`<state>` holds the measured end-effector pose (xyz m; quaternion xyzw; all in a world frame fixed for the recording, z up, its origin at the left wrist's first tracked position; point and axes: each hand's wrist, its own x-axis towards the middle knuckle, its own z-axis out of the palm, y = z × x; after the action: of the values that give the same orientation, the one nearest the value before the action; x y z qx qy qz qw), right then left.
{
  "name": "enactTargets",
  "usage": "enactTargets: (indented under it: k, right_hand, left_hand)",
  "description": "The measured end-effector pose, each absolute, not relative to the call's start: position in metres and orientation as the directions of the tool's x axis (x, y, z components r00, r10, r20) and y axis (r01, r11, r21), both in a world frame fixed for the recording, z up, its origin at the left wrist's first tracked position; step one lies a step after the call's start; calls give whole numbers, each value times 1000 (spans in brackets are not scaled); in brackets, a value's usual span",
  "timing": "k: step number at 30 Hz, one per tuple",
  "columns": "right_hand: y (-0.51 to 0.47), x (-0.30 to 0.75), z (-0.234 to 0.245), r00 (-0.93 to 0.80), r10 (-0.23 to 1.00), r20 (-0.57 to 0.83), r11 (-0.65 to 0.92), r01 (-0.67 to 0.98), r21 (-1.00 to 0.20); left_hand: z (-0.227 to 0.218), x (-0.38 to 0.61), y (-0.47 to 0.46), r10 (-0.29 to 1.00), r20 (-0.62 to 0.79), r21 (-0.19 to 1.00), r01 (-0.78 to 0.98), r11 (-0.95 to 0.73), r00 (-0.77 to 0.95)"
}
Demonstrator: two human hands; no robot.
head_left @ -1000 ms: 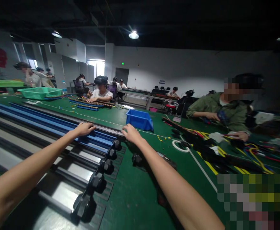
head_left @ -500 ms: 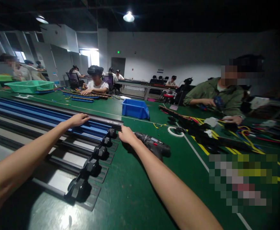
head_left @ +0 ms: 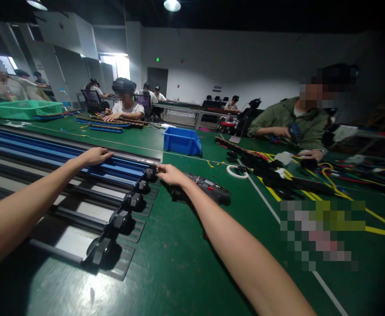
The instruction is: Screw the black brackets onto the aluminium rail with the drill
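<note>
Long blue and black rails (head_left: 59,163) lie side by side across the left of the green table. My left hand (head_left: 96,156) is over the far blue rails, its fingers bent down onto one of them. My right hand (head_left: 170,174) is at the right end of the far rails, fingers closed beside a black knobbed end piece (head_left: 151,174); what lies between the fingertips is hidden. A row of such black end pieces (head_left: 121,221) runs along the rail ends towards me. Just behind my right wrist lies a black cordless drill (head_left: 210,188), partly covered by the arm.
A blue bin (head_left: 182,141) stands beyond my right hand, with a white ring (head_left: 237,171) to its right. A green basket (head_left: 27,109) sits far left. Black strips and yellow cables (head_left: 291,177) spread on the right, where a co-worker (head_left: 286,118) holds a drill. Another person sits opposite.
The whole view has shifted slightly. My left hand and the far rail's end have moved a little to the left. My right hand stays by the rail ends.
</note>
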<state>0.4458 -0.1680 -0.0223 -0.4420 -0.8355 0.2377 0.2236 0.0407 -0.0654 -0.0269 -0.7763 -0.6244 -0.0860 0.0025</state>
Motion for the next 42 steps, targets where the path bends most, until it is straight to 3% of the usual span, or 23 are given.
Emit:
enactTargets:
  k: [8, 34, 42]
  right_hand:
    - [-170, 447, -20, -526, 831, 178, 509, 593, -624]
    - [-165, 453, -21, -415, 901, 125, 402, 690, -601]
    - [-166, 451, -18, -353, 896, 270, 443, 666, -600]
  left_hand:
    - [-17, 47, -78, 972, 122, 136, 966, -219, 203]
    - [-18, 54, -83, 945, 164, 112, 947, -302, 282]
    - [-24, 55, -81, 979, 103, 196, 962, -193, 176]
